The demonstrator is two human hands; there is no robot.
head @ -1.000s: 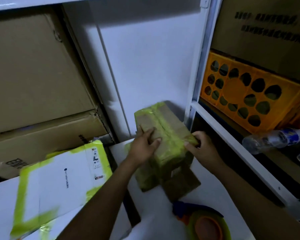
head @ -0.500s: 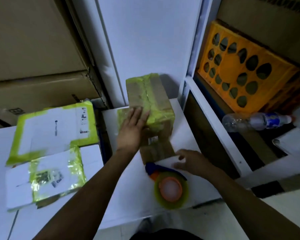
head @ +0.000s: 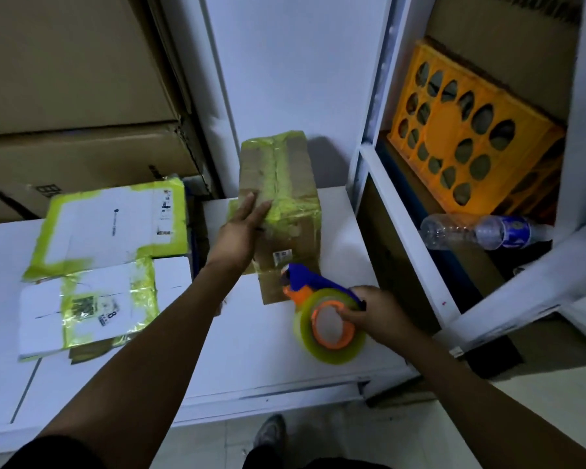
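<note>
Nearest to me, my right hand (head: 376, 313) has its grip clenched around the tape dispenser (head: 332, 352), a fat roll of yellow-green tape on an orange core with a blue handle. It sits low over the white bench (head: 251, 360), and its blue nose touches the near flap of the brown cardboard box (head: 285, 177). A little farther on, my left hand (head: 241, 231) lies flat on that box's left side, fingers straight, grip released, pressing only. The box stands on the bench against the white wall panel, banded with yellow-green tape. To my left lie two flat white parcels (head: 115, 225) edged in the same tape. To my right, on a lower shelf, a clear plastic bottle (head: 481, 230) lies on its side. Behind it leans an orange plastic crate (head: 467, 130). Farthest left, large brown cartons (head: 65, 62) are stacked.
</note>
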